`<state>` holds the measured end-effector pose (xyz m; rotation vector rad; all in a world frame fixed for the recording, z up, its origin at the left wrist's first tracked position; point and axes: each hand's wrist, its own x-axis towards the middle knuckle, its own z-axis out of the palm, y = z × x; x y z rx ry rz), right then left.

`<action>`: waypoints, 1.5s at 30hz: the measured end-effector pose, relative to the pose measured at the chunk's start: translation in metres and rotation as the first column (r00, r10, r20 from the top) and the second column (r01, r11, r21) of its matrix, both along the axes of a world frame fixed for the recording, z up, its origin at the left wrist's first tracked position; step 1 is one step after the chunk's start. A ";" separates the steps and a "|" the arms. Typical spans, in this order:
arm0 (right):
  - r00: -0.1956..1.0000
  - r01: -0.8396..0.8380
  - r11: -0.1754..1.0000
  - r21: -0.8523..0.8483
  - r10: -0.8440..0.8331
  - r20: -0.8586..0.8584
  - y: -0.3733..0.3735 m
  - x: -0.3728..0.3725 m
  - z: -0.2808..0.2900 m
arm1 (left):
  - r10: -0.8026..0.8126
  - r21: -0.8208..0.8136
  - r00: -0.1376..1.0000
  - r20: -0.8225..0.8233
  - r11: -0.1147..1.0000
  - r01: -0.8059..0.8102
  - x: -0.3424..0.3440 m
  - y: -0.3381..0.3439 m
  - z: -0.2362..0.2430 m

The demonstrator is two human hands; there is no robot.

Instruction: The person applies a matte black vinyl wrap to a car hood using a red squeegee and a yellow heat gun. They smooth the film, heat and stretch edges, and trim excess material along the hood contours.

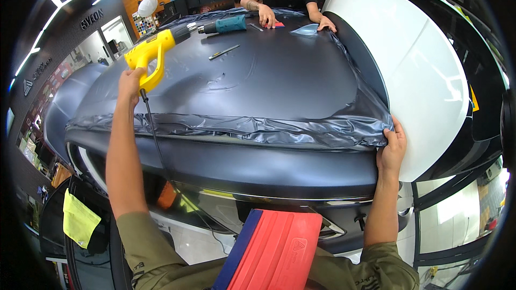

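From afar, my left hand grips a heat gun, right hand pinches film, likely soft, best held by edges

The car roof carries film, 1 teal heat gun.

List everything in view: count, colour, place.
yellow heat gun: 1, yellow, raised at left
cord: 1, black, hanging from it
film: 1 sheet, dark blue-grey, over the car, edges wrinkled
car: 1, dark blue-grey, centre
teal heat gun: 1, teal, on the film
slim tools: 2, greyish, on the film
squeegee: 1, red, blue edge, lower centre
white panel: 1, white, right
cloth: 1, yellow, lower left
co-worker: 1, black top, far side
background items: several, too small to tell
left hand: 1, bare, on yellow heat gun
right hand: 1, bare, at film's corner
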<state>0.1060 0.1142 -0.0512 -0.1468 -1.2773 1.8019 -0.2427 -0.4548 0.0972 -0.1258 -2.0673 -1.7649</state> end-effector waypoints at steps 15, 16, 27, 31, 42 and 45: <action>0.891 -0.130 0.962 0.240 0.007 0.455 0.011 0.025 0.023 | 0.157 0.021 0.949 0.274 0.985 -0.169 -0.102 -0.055 -0.049; 0.878 -0.184 0.948 0.260 0.040 0.478 0.012 0.031 0.031 | 0.160 -0.054 0.950 0.267 0.987 -0.151 -0.105 -0.053 -0.051; 0.700 -0.518 -0.096 0.850 -0.618 0.357 0.030 0.039 0.090 | 0.146 -0.800 0.939 -0.310 0.494 -0.341 0.012 0.101 -0.026; 0.705 -0.569 -0.300 0.766 -0.657 0.267 0.023 0.029 0.139 | -0.782 -0.926 0.607 -0.142 0.322 0.199 0.236 0.323 -0.041; 0.803 -0.596 -0.427 0.681 -0.327 0.498 0.051 -0.026 0.147 | -0.802 -0.783 0.560 -0.208 0.480 0.396 0.278 0.433 -0.093; 0.648 -0.761 -0.310 0.570 -0.412 0.640 0.045 -0.024 0.147 | -0.792 -0.827 0.571 -0.214 0.459 0.326 0.281 0.434 -0.102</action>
